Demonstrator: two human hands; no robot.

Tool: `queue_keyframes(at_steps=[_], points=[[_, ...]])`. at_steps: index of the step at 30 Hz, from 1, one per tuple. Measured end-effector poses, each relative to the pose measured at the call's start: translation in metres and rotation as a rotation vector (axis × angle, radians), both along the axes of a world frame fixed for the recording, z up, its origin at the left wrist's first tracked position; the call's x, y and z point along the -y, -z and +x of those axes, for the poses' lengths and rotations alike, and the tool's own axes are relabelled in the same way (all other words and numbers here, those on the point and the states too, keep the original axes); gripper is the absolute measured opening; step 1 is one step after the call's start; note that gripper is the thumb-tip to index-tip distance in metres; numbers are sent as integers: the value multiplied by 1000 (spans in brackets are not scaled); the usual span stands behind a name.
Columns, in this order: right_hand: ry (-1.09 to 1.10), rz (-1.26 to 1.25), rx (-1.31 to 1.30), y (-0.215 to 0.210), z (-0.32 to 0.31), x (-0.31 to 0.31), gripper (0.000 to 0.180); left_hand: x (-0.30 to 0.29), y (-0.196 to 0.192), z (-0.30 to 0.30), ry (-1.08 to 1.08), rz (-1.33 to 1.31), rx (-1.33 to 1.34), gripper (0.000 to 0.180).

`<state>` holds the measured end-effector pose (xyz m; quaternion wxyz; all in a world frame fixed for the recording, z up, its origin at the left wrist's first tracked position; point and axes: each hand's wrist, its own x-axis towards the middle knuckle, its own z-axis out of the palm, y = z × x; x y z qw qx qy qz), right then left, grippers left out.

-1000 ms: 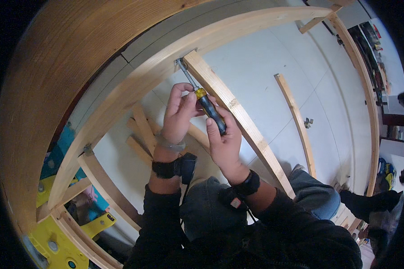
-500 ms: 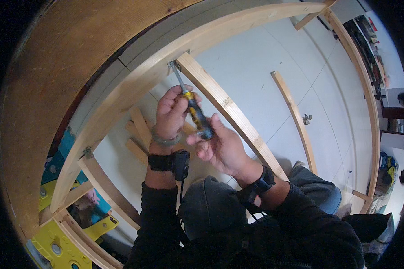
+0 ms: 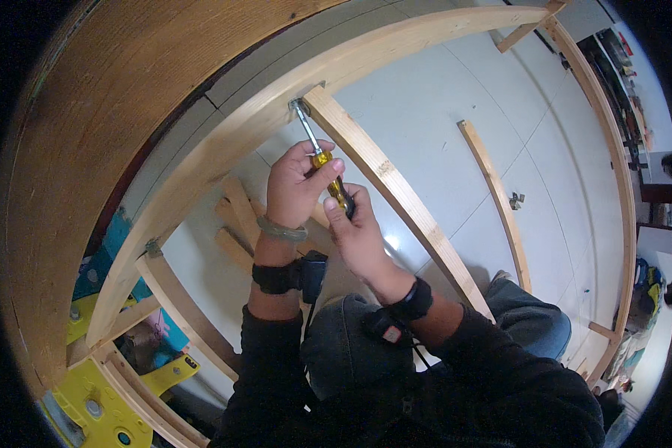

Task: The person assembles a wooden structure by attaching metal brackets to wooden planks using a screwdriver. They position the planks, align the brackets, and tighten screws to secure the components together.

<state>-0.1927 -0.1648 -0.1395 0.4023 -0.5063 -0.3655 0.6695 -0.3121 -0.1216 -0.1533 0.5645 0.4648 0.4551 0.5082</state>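
Note:
A screwdriver (image 3: 322,160) with a yellow and black handle slants up to a metal bracket (image 3: 294,104) on the inner face of a long wooden rail (image 3: 250,112). Its tip meets the bracket, where the end of a wooden crosspiece (image 3: 381,169) joins the rail. My left hand (image 3: 295,183) pinches the front of the handle near the shaft. Lower down, my right hand (image 3: 357,237) wraps round the butt of the same handle, its thumb along it. The screw head under the tip is too small to make out.
A loose wooden slat (image 3: 494,201) lies on the tiled floor to the right, beside a small metal bracket (image 3: 516,200). Several wood pieces (image 3: 235,216) lie left of my hands. A yellow plastic piece (image 3: 97,403) sits at lower left. A brown wooden panel (image 3: 60,187) borders the left.
My right hand has closed round the handle's butt; its fingers were looser and more spread before. My left hand keeps its grip, and the screwdriver tip stays at the bracket.

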Motion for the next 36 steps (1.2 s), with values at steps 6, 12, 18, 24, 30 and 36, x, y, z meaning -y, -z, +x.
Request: queue_keyframes(at_steps=[6, 12, 18, 24, 30, 36], points=[[-307, -756, -1121, 1, 29, -11, 39, 2, 11, -1, 115, 40, 575, 29], [34, -649, -873, 5, 15, -14, 8, 5, 14, -11, -11, -144, 305, 26], [180, -421, -430, -4, 13, -16, 16, -6, -5, 7, -293, 43, -241, 25], [-282, -702, -1201, 10, 37, -18, 38, -7, -3, -3, -189, 19, -165, 19], [-109, -591, -1027, 14, 27, -13, 18, -7, 14, -10, 29, 21, 244, 25], [-82, -582, -878, -7, 18, -5, 24, -6, 0, -10, -52, -32, -122, 27]])
